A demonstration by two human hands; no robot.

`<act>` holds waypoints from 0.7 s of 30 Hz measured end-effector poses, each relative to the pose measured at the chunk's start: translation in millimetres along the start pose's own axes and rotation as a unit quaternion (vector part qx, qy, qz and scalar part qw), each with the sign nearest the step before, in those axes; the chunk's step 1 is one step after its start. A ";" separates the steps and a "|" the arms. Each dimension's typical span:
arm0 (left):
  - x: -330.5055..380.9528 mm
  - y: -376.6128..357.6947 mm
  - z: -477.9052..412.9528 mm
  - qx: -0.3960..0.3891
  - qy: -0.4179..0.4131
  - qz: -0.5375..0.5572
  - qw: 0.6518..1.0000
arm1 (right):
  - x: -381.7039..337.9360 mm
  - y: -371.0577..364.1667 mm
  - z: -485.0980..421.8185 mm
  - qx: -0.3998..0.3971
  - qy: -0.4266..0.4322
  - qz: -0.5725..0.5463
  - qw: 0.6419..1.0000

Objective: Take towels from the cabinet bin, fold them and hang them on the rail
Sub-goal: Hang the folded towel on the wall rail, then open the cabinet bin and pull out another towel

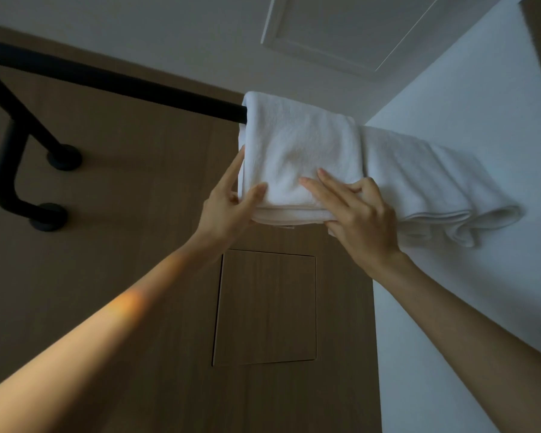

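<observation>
Folded towel (297, 151) hangs over rail (107, 82) just above both hands: left hand (231, 201) pinches its near edge, right hand (356, 217) grips the hem, likely squaring it against second towel (434, 182) beyond right hand.

The rail (113, 84) leaves the left edge and disappears under the near towel (294, 151) and far towel (425, 182). The near towel's hem hides the left grip's (228, 214) lower fingers and the right grip's (359, 226) thumb. The frame crops both forearms.
</observation>
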State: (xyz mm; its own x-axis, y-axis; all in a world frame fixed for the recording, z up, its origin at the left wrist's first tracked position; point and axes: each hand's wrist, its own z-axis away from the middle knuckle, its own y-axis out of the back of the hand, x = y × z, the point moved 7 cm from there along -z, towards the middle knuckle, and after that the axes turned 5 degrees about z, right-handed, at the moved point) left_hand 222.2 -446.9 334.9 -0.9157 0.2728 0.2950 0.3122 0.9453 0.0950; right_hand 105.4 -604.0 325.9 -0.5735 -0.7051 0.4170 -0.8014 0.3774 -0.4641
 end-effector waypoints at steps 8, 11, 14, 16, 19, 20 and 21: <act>6.0 1.2 13.9 -0.037 0.049 0.028 0.998 | -5.3 16.7 7.5 -0.106 -0.081 -0.020 0.991; 16.8 4.2 21.8 -0.058 0.041 -0.007 0.997 | -3.1 34.2 9.9 -0.128 -0.098 -0.031 0.986; 29.8 17.0 30.9 -0.020 0.023 -0.047 0.998 | -2.8 58.2 6.5 -0.137 -0.101 -0.069 0.983; 38.6 23.8 39.9 -0.008 0.011 -0.051 0.999 | -6.0 76.0 3.0 -0.141 -0.086 -0.098 0.981; 42.1 33.2 55.9 -0.010 0.005 -0.043 0.999 | -14.3 101.3 2.6 -0.155 -0.064 -0.127 0.978; 39.4 36.4 61.7 -0.012 0.006 -0.048 0.999 | -17.3 108.7 4.3 -0.162 -0.060 -0.128 0.977; 36.8 39.1 68.2 -0.016 0.009 -0.054 0.998 | -20.3 115.3 6.9 -0.171 -0.059 -0.130 0.975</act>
State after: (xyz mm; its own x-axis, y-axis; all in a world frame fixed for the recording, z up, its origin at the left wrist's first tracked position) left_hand 183.4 -387.7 284.6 -0.9398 0.1655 0.2991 0.2199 0.9626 0.1585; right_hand 25.8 -550.3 258.6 -0.3364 -0.8601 0.3834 -0.9383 0.3408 -0.0586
